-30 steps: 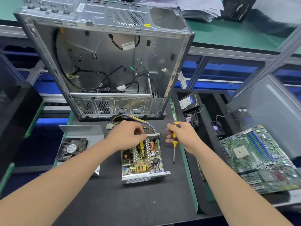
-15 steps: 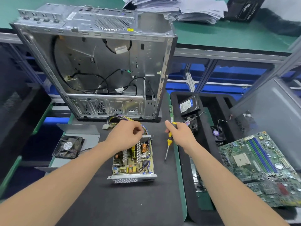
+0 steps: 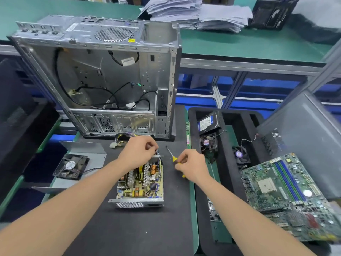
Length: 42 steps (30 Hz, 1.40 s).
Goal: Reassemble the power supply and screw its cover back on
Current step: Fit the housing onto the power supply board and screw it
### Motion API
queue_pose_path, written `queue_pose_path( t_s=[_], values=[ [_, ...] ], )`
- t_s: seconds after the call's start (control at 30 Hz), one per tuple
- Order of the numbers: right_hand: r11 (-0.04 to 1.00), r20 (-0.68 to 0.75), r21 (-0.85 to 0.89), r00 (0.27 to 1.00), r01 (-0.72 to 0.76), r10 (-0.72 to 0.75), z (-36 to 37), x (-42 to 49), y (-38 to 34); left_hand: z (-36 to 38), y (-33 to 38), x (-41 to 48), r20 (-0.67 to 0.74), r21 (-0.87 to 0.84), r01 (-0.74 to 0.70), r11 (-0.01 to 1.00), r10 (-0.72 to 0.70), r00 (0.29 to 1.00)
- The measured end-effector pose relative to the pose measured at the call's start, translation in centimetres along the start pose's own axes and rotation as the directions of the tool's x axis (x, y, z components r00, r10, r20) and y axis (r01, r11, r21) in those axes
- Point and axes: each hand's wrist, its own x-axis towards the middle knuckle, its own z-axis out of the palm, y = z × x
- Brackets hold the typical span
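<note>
1. On the black tabletop mat, front centre: power supply (image 3: 140, 183), uncovered, circuit board exposed, mesh end toward the person. Its wire bundle (image 3: 125, 135) leaves the far end toward the open computer case (image 3: 110, 80).
2. Left hand (image 3: 137, 154): fingers curled over the far end of the power supply, where the wires exit. Whether they pinch rim or wires cannot be told.
3. Right hand (image 3: 191, 164): clenched round the yellow handle of a screwdriver (image 3: 170, 154). The shaft points away from the person, its tip just right of the unit and clear of it.
4. Cover (image 3: 83, 150): grey folded sheet, left of the unit and apart from it. A fan (image 3: 71, 166) lies on it, and a dark lead runs from the fan toward the unit.
5. Tray (image 3: 227, 163), right of the mat: hard drive (image 3: 207, 122) and small coolers inside. A motherboard (image 3: 276, 187) rests beyond its right edge.
6. Status, judged: the cover is not yet fitted and no screws are visible.
7. Hazards, judged:
   - Wires left proud at the exit may be pinched when the cover closes.
   - The fan lead may snag or be trapped as the cover swings over.
   - The loosely angled screwdriver tip may stab the bare board if the right hand slips.
   - Loose screws may drop among the components.
</note>
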Motion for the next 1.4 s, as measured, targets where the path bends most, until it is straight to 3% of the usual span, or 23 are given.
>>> queue_pose_path(
  t_s=[0.33,0.63,0.83,1.13,1.4],
  values=[
    [0.989,0.06,0.009,0.987,-0.149,0.149,2.3,-1.2,0.6,0.9,0.7,0.0,-0.05,0.062,-0.131,0.989,0.134,0.99],
    [0.983,0.126,0.074,0.98,-0.166,0.156,1.1,-1.0,0.7,1.2,1.6,0.1,-0.002,0.075,-0.24,0.968,0.241,0.971],
    [0.994,0.083,0.048,0.992,-0.1,0.096,-1.6,-0.8,0.1,1.1,2.6,0.0,0.002,0.052,-0.248,0.967,0.248,0.969],
    [0.975,0.1,0.081,0.972,0.207,-0.214,-2.9,0.4,-7.9,-6.4,-0.2,-2.4,-0.244,-0.072,-0.012,0.997,-0.006,0.97],
    [0.901,0.269,0.077,0.861,0.427,-0.431,4.1,-0.1,-16.0,-14.7,-8.9,-9.5,-0.397,-0.169,0.32,0.932,-0.361,0.844]
  ],
)
